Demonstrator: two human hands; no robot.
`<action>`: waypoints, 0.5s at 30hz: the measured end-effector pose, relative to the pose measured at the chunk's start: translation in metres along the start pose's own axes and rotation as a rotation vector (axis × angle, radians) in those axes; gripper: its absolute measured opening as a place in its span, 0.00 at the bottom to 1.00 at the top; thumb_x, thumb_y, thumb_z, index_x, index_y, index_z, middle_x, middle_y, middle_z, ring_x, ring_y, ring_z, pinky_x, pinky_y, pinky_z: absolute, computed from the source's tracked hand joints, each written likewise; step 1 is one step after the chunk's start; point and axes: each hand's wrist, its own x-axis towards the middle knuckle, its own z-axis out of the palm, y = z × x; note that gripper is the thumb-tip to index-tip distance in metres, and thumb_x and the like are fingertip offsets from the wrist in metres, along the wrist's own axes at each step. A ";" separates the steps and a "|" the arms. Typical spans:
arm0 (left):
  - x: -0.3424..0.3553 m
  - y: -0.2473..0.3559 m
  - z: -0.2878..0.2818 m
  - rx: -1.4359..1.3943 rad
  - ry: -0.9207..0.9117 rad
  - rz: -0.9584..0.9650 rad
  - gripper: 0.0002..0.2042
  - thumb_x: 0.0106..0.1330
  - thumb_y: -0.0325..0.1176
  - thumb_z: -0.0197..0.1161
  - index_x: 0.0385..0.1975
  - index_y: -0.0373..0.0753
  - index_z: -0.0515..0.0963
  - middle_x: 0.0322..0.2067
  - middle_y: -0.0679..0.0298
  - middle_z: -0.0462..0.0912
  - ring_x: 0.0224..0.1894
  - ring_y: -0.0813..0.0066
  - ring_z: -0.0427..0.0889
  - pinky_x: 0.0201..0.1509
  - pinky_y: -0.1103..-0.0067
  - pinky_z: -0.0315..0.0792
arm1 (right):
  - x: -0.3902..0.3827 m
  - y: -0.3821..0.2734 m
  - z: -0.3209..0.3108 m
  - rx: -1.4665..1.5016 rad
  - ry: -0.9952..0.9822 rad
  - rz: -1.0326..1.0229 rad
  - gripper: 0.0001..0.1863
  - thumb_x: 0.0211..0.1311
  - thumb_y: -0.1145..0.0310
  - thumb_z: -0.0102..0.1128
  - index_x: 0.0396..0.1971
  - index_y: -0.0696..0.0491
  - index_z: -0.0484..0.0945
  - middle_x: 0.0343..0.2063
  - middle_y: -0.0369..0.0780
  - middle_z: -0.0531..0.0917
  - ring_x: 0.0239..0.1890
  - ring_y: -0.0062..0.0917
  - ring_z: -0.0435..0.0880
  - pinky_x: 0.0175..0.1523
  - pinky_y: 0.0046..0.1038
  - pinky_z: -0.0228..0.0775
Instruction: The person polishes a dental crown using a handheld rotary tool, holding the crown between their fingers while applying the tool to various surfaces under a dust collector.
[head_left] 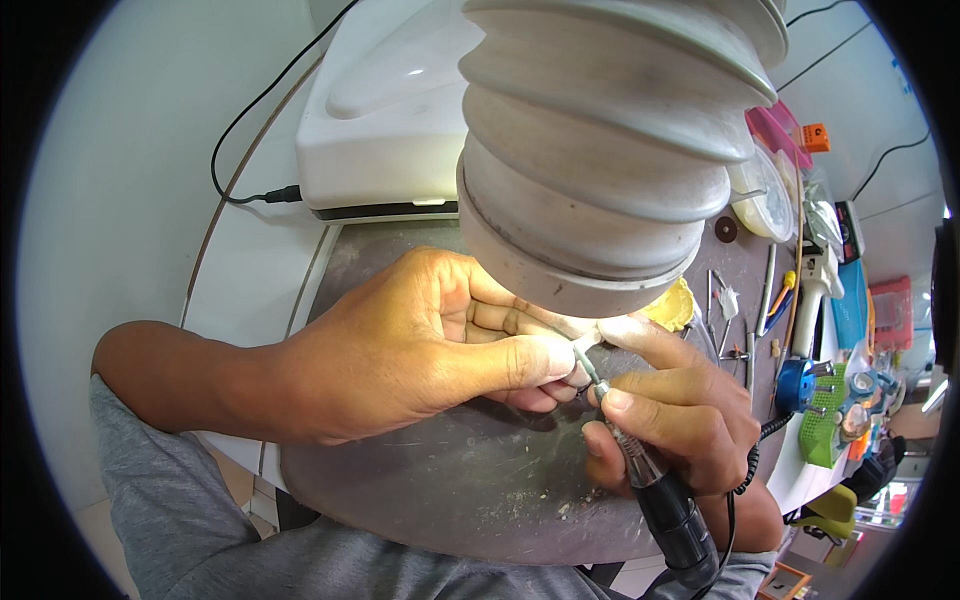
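My left hand (425, 355) is closed, its thumb and fingertips pinching a small whitish piece (588, 340) that is mostly hidden by the fingers. My right hand (690, 405) grips a black and silver rotary handpiece (675, 520) like a pen. The handpiece's grey bit (585, 362) points up to the left and meets the pale piece, or comes very close to it. A right fingertip reaches past the bit to the piece. Just above both hands hangs the wide mouth of a ribbed white hose (600, 150), with bright light falling on the fingertips below it.
A white machine (385, 150) with a black cable stands at the back left. Right of the hose lie a yellow moulded lump (672, 303), thin tools and a blue round-bodied device (796, 386). Pale crumbs dot the grey work surface (440, 500). A coiled cord (750, 468) runs beside my right wrist.
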 end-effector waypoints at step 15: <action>0.000 0.001 0.000 0.012 0.000 -0.015 0.15 0.67 0.21 0.55 0.52 0.24 0.68 0.41 0.50 0.80 0.46 0.66 0.82 0.52 0.75 0.80 | 0.000 0.002 0.001 0.012 0.011 0.008 0.15 0.46 0.73 0.75 0.35 0.56 0.79 0.30 0.42 0.83 0.42 0.42 0.85 0.48 0.40 0.80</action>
